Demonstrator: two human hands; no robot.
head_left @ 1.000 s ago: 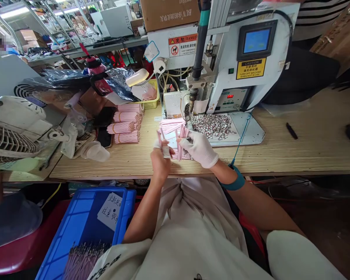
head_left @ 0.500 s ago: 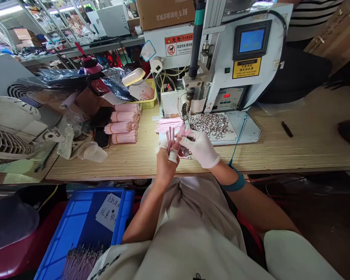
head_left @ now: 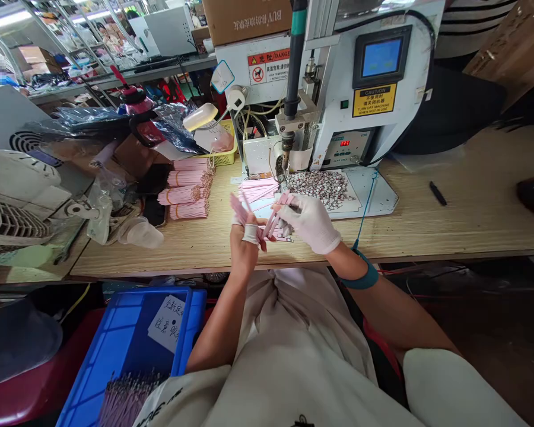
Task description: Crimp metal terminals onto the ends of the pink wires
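1. A blue bin [head_left: 193, 320] sits low at the left, below the worktop [head_left: 427, 237]; it contains a dense bunch of purplish wires [head_left: 127, 400] with dark tips, and a white sheet [head_left: 165, 323] with handwriting shows near its right side.
2. A yellow basket [head_left: 226, 159] stands left of the white machine [head_left: 391, 127]; something pale and pinkish is in it, too indistinct to name.
3. A translucent plastic cup [head_left: 146, 232] is near the worktop's front edge, on the left; its contents cannot be made out.
4. A pink bottle [head_left: 137, 102] with a dark handle stands farther back, among plastic wrapping.
5. The white plate [head_left: 382, 204] at the machine's foot bears a heap of small metallic pieces [head_left: 324, 188].
6. The pink strips [head_left: 237, 206] are in both hands, in front of the plate: pale, slender and straight, fanned out and slightly blurred at the left. More lie beneath the hands and under the machine's head.
7. The left hand [head_left: 244, 234], with white coverings on some fingers, has its fingers closed around several strips.
8. The right hand [head_left: 314, 224], in a white glove, pinches others between its fingers.
9. Banded pink bundles [head_left: 189, 196] with coppery ends are stacked to the left.
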